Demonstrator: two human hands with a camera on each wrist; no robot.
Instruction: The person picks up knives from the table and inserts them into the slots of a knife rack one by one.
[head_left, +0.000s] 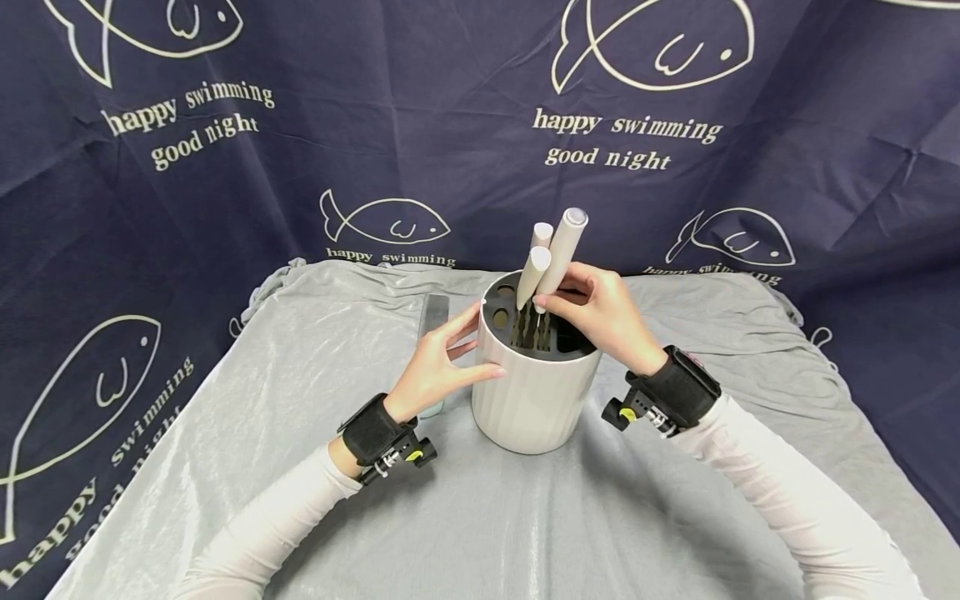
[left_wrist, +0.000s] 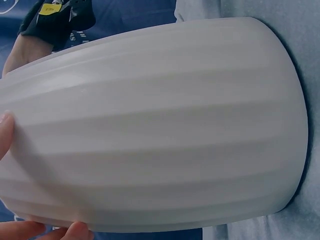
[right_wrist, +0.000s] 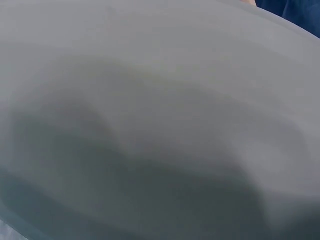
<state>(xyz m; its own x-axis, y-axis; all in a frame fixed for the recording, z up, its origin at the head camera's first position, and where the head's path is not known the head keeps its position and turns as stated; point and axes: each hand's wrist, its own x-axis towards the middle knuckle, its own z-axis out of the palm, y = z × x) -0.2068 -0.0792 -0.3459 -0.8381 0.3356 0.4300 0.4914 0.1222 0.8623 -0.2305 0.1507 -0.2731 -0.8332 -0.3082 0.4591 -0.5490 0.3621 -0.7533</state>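
A white ribbed knife block [head_left: 534, 404] with a black slotted top [head_left: 506, 287] stands upright on the cloth. Its pale side fills most of the left wrist view. My right hand [head_left: 600, 308] pinches the thick white handle of a knife [head_left: 564, 246] low down, close over the slots; the handle leans right. Two other white handles [head_left: 534, 271] stick up just left of it. Thumb and fingers spread, my left hand [head_left: 435, 367] rests against the block's left side, fingertips at the rim. The right wrist view holds only the block's blurred, shaded wall.
A flat grey object [head_left: 433, 312] with a pale blue end lies behind my left hand, partly hidden by it. Grey cloth [head_left: 450, 517] covers the table, wrinkled toward the back. A dark blue curtain [head_left: 465, 125] with fish prints hangs behind and at both sides.
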